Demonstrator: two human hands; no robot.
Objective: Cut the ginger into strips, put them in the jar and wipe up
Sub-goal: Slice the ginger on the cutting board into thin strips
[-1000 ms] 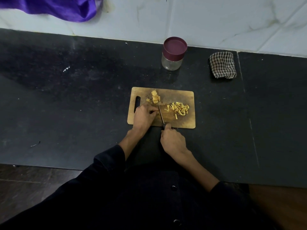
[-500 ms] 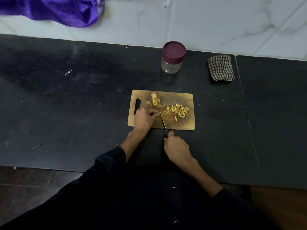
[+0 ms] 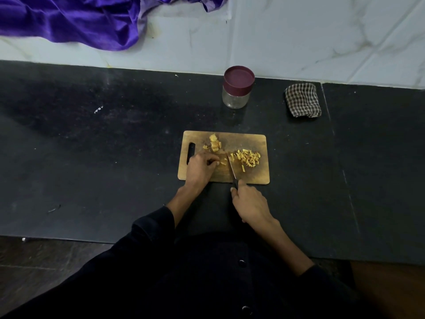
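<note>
A wooden cutting board lies on the black counter. On it my left hand pinches a small ginger piece with curled fingertips. My right hand grips the black handle of a knife, whose blade lies on the board just right of that piece. A pile of cut ginger strips is on the board's right half. Uncut ginger chunks sit near its far edge. A glass jar with its maroon lid on stands behind the board. A checked cloth lies folded at the right.
The black counter runs to a white marble wall behind. A purple fabric hangs over the wall at the top left. The counter's near edge is at my body, with dark floor on the left.
The camera has tilted down a little. My left fingers have drawn back slightly on the ginger piece, and the blade sits just right of it, nearer the cut pile.
</note>
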